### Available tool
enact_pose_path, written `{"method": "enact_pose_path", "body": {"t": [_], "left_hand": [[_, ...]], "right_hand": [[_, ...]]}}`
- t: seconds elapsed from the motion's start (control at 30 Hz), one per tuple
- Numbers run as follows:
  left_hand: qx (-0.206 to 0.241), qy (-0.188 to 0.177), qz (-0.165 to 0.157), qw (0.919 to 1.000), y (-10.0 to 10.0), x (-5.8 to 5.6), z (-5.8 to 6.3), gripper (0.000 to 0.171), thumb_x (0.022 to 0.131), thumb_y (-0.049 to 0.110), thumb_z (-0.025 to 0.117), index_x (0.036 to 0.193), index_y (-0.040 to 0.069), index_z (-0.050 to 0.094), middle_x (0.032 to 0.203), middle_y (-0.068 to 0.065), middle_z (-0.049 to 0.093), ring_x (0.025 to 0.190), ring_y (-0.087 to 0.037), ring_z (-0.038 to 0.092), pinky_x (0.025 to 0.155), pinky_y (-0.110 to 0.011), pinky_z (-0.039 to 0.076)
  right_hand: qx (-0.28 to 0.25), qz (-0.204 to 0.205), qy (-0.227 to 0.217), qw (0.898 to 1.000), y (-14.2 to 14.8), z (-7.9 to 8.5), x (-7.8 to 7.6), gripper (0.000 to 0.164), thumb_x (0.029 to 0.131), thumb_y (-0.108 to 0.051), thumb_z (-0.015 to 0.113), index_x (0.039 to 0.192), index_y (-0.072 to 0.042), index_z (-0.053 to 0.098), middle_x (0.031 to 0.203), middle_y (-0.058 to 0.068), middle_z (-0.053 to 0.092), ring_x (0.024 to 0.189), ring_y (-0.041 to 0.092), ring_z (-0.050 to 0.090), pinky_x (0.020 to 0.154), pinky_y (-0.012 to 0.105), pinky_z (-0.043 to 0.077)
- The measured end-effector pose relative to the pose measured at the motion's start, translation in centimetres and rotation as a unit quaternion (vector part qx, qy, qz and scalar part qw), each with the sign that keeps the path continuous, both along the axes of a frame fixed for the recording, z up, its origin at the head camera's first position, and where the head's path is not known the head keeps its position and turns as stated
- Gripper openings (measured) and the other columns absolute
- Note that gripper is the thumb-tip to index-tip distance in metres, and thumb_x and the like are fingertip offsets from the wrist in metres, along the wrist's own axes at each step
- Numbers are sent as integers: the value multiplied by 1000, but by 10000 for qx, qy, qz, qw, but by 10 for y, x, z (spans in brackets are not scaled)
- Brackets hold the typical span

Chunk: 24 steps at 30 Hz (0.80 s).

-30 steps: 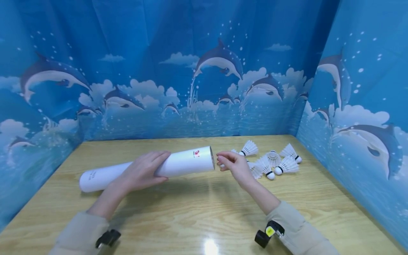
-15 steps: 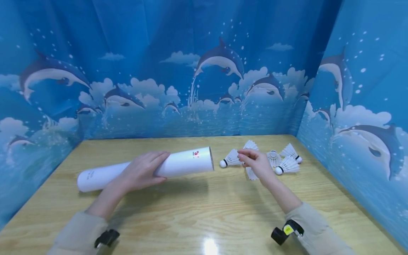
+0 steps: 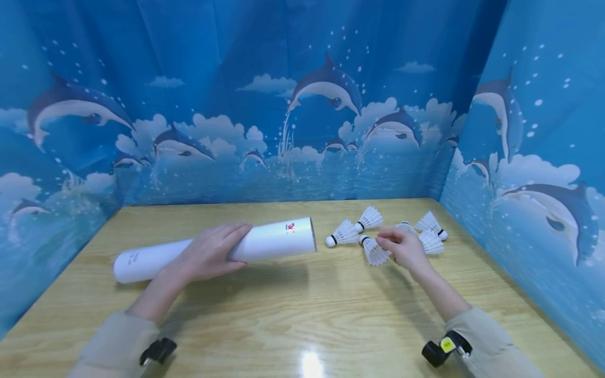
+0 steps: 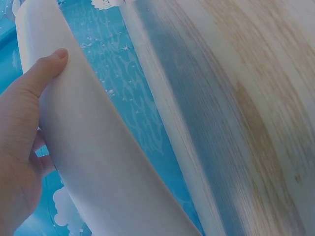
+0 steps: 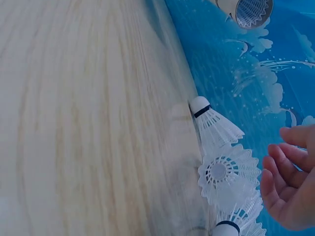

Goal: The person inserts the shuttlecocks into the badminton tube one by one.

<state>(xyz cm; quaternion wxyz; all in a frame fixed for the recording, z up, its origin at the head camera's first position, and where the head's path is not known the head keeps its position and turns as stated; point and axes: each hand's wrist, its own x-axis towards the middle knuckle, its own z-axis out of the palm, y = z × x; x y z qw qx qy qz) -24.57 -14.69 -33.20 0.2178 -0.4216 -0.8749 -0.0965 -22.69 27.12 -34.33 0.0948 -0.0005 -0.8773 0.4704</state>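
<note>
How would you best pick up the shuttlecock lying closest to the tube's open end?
I'd pinch that shuttlecock by its rounded white head, coming from above on the person's side. It lies on its side with the head pointing toward the tube, and bare table lies in front. The head looks solid and compact, while the flared skirt seems flimsier and sits closer to other shuttlecocks.

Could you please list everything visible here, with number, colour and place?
Table: one, pale brown wood-grain, foreground
Shuttlecocks: at least six loose, white, right part of the table
Tube: one, white, left of the shuttlecocks
Shuttlecock inside tube: at least one, white, at the open end
Dolphin backdrop: panels uncounted, blue, behind the table
Wrist cameras: two, black, at the cuffs
Sleeves: two, beige, forearms
Left hand: one, bare, gripping the tube
Right hand: one, bare, near the shuttlecocks
</note>
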Motion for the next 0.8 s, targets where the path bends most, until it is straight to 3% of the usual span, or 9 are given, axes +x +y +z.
{"method": "enact_pose_path", "body": {"t": [0.2,0.37,0.57,0.8], "left_hand": [[1,16,-28,10000,-1,0,0,79,66,35,83,129,1,50,121,-16,58,107,-32,56,87,-49,48],[-32,-32,-5,10000,-1,0,-2,79,67,36,82,130,2,50,121,-15,58,106,-31,56,88,-49,48],[-52,-99,87,9999,-1,0,-1,79,67,38,81,130,2,50,121,-15,58,106,-31,57,87,-49,48],[-23,-71,54,10000,-3,0,-2,78,67,37,82,130,2,51,120,-15,59,105,-31,57,87,-48,49]], "right_hand": [[890,12,157,9959,4,-4,-2,26,87,-11,63,103,9,63,78,11,65,62,15,54,50,24,44],[1489,14,237,9886,8,-13,-8,25,87,-15,62,102,6,66,87,17,67,75,23,60,59,29,47],[1651,129,190,9860,9,-20,-11,30,90,-19,59,106,6,66,99,21,67,89,32,63,71,38,51],[1535,-135,145,9880,7,-19,-11,30,91,-19,57,105,5,67,103,20,66,99,35,59,80,45,48]]}}
